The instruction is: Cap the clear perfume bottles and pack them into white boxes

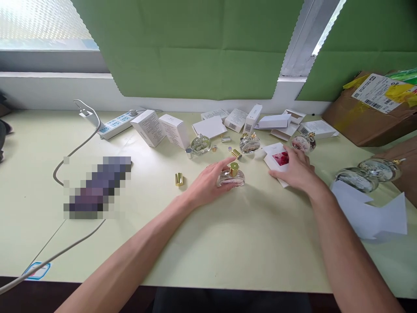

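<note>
My left hand [208, 184] is curled round a small clear perfume bottle with a gold cap [232, 174] that stands on the pale green table [208, 243]. My right hand [295, 171] rests on a white box with a red flower picture [277, 159], fingers closed on its edge. A loose gold cap [179, 179] lies to the left of the left hand. Other round glass bottles [200, 144] [249, 144] [304, 142] stand just behind the hands.
Several white boxes [163, 128] line the back of the table, with a power strip [114, 124] and cable at left. Two bottles [368, 174] and white paper [371, 213] lie at right beside cardboard boxes [368, 117]. A blurred dark object [97, 187] lies at left.
</note>
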`<state>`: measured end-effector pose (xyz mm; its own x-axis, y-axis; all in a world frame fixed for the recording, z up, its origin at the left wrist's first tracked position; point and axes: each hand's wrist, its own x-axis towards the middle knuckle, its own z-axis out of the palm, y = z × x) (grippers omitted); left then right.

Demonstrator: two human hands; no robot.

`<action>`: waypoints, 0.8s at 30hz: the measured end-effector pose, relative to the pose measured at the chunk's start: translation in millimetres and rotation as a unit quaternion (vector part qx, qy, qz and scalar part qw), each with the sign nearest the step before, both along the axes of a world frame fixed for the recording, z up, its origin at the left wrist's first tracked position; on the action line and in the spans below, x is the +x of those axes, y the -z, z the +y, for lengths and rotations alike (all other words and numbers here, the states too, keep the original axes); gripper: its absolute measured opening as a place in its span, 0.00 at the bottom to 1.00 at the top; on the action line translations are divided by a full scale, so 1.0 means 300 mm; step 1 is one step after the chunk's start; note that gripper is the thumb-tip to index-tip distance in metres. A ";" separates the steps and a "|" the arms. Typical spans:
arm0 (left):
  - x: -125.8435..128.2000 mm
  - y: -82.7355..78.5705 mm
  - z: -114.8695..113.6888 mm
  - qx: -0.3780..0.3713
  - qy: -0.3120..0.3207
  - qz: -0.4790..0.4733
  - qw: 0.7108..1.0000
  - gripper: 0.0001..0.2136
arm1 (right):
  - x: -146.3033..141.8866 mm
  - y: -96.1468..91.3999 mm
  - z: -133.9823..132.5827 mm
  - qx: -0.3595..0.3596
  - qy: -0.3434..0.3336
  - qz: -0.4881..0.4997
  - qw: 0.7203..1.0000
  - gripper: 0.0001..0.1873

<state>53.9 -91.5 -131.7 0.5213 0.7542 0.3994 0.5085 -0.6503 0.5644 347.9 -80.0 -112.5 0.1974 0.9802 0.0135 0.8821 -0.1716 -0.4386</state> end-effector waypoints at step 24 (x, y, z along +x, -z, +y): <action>0.002 -0.007 0.010 0.148 -0.080 -0.062 0.984 0.33 | 0.071 -0.049 -0.091 -0.223 -0.305 0.534 0.756 0.48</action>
<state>54.6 -88.7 -129.7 0.3388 0.6634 0.6671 0.5562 -0.7131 0.4267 369.3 -107.2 -97.7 -0.6280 0.7539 -0.1930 0.0394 -0.2169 -0.9754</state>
